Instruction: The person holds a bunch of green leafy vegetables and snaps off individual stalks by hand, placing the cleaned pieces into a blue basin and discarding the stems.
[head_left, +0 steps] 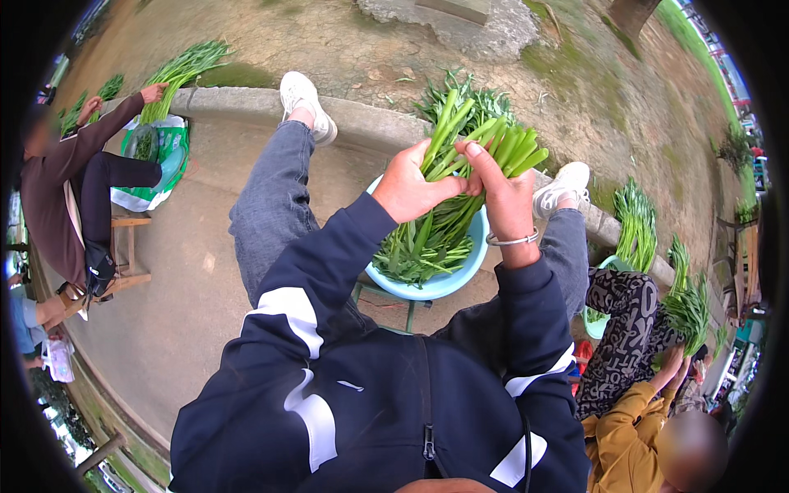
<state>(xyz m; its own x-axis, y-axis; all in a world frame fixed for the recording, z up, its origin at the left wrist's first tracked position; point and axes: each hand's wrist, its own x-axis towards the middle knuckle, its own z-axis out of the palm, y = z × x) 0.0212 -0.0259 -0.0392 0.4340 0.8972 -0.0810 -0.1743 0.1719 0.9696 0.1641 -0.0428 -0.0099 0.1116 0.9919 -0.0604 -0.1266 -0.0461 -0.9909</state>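
Leafy greens with thick hollow-looking stems, like water spinach, are in both of my hands. My right hand (511,200) grips a bundle of stems (518,151), their bare ends pointing up and away from me. In my left hand (407,188) are a few more stems (445,126), held against the bundle's side. My thumbs and fingers nearly meet over the stems. The leafy ends hang towards a light-blue plastic basin (425,291) between my knees. Loose leaves and stem pieces (419,256) lie in it. A silver bangle (513,239) circles my right wrist.
Beneath the basin stands a green-framed stool (408,317). More greens (493,105) lie beyond the concrete kerb (363,123). At left, a seated person (58,203) handles greens above a green-and-white bag (163,191). At right, another person (629,425) holds a bunch (687,314) near a pale-green basin (595,326).
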